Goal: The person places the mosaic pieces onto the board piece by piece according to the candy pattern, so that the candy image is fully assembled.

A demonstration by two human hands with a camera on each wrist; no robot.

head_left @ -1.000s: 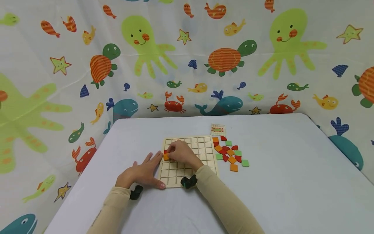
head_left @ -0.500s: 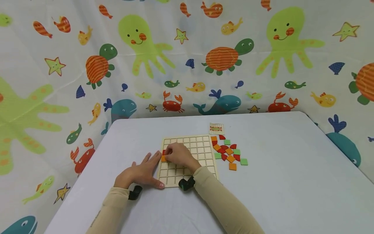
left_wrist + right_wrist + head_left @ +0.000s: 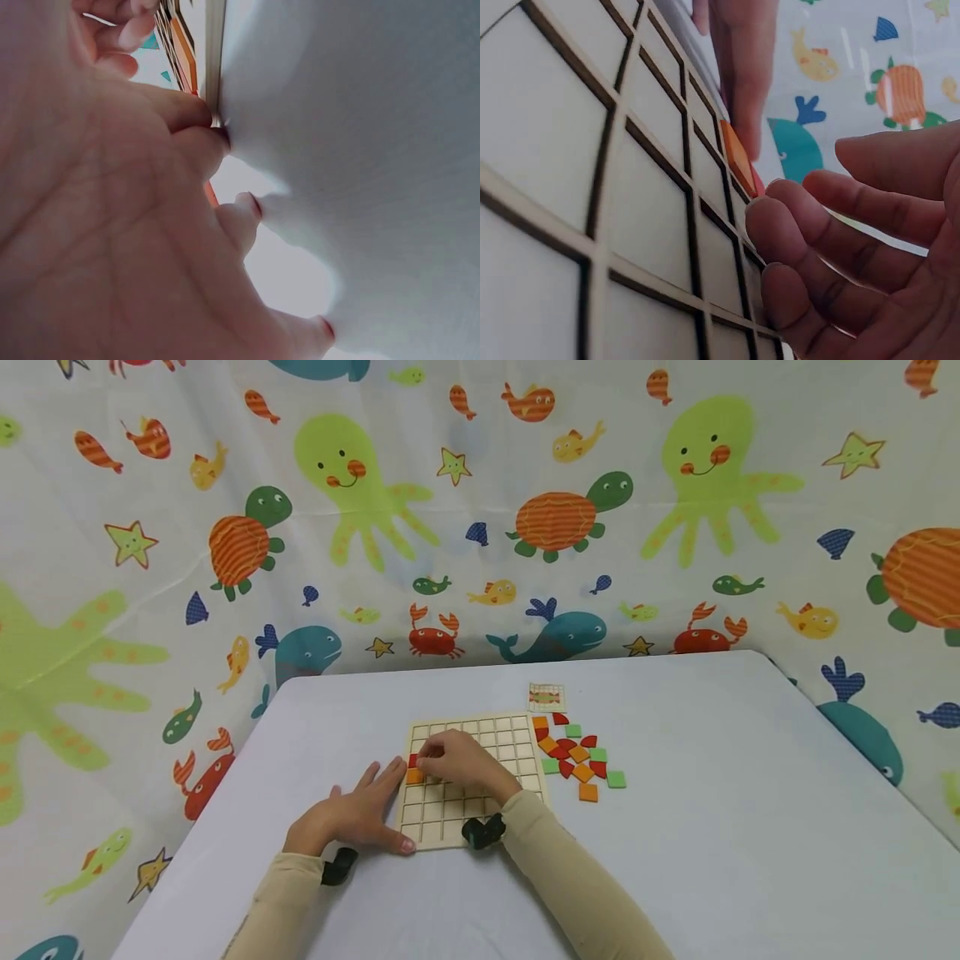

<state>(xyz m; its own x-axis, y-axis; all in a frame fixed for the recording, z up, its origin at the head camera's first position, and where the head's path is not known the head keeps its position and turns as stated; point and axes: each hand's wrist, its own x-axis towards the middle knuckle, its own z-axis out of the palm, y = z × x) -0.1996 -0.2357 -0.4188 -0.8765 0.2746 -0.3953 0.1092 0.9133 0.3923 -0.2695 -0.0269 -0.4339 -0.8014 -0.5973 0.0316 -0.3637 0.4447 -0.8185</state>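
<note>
My left hand lies spread at the left side of the wooden grid board. Its thumb reaches the near left corner, and its forefinger touches the left edge beside a red tile and an orange tile. Over the board, just right of those tiles, is my right hand with bent fingers. In the right wrist view its fingertips are down at the grid, close to the orange tile. Whether they pinch a tile is hidden. The left wrist view shows the palm of my left hand.
Loose orange, red and green tiles lie right of the board. A small pattern card is behind them. White cloth covers the table, and a curtain with sea animals hangs behind it.
My right hand's fingertips have shifted a little right, so more of the red and orange tiles shows. My left hand stays at the board's edge. The head view has turned slightly.
</note>
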